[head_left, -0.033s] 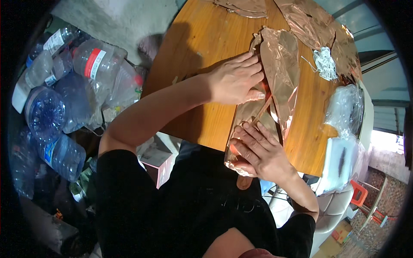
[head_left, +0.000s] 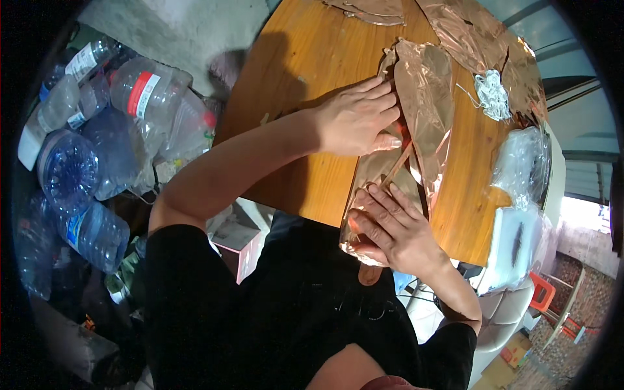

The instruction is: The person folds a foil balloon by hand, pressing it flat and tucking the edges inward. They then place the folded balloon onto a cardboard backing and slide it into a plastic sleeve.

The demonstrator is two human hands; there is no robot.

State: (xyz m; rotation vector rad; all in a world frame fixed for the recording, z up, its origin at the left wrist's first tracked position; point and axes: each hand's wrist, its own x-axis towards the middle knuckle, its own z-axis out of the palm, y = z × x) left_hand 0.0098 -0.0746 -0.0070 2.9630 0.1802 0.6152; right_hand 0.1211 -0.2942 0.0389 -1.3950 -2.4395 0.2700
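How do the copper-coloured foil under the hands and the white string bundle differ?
The copper-coloured foil is long and shiny; the white string bundle is a smaller, loose tangle. The left hand and right hand rest on the foil, while neither touches the string. Both lie over the wooden table.
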